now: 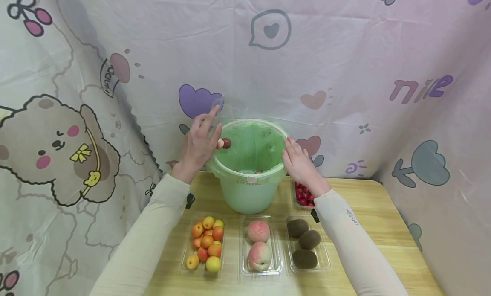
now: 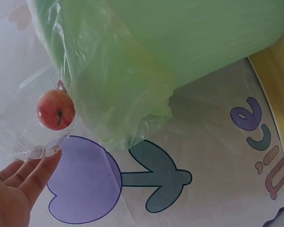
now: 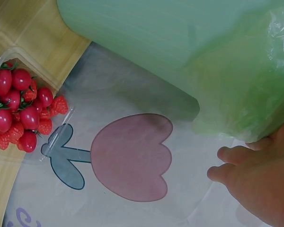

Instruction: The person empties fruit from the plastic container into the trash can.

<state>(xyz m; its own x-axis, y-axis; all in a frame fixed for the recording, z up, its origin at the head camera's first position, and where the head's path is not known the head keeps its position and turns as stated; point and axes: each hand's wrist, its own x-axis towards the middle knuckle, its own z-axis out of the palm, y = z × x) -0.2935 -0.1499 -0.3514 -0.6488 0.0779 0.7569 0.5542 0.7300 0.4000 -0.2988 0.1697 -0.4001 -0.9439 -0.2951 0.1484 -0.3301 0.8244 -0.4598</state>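
A light green bucket (image 1: 250, 193), lined with a thin green plastic bag (image 1: 245, 146), stands at the back of the table. At its left rim my left hand (image 1: 200, 140) holds a clear plastic box (image 2: 26, 125), thumb on one side and fingers on the other. The box is tilted beside the bag, and a round red fruit (image 2: 56, 109) with a short stem shows in it. In the head view a dark red fruit (image 1: 226, 143) shows by the left thumb. My right hand (image 1: 301, 163) rests on the right rim with fingers extended. Small red pieces lie low inside the bucket.
In front stand clear trays of small orange-yellow fruits (image 1: 207, 240), two peaches (image 1: 259, 256) and three kiwis (image 1: 309, 239). Right of the bucket is a box of cherry tomatoes (image 3: 29, 117) and red berries. A printed cloth (image 1: 345, 53) hangs behind the table.
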